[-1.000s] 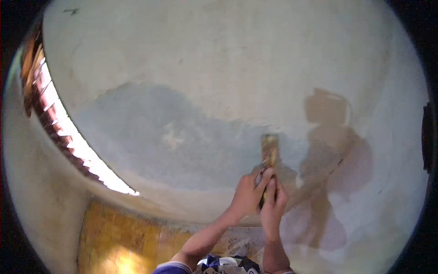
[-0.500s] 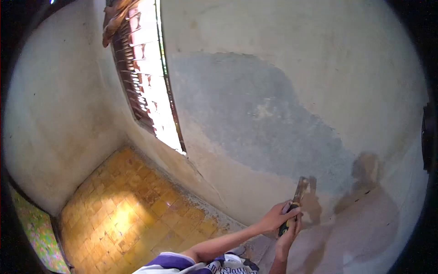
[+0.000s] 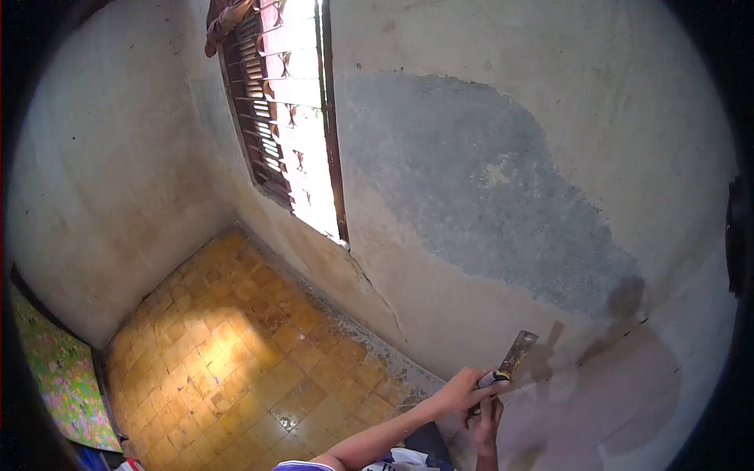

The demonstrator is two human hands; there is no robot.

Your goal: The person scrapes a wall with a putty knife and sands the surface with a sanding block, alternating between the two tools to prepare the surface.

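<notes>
A scraper [image 3: 518,351] with a worn, flat metal blade and a dark handle is held low in front of the wall, its blade tilted up and to the right. My left hand [image 3: 463,390] is closed around the upper part of the handle, with a finger or thumb stretched along it toward the blade. Just below, my right hand [image 3: 484,425] has its fingers curled at the handle's lower end, partly hidden by my left hand. The blade stands near the pale lower wall; whether it touches cannot be made out.
The wall carries a large grey patch [image 3: 487,188] with ragged edges. A bright barred window [image 3: 306,133] is at upper left, a crack running down from its corner. Yellow floor tiles [image 3: 228,345] lie below, and a flowered surface [image 3: 59,369] is at far left.
The view has shifted, so window and patch sit further right. My hands have come lower with the scraper, whose blade now leans more to the right.
</notes>
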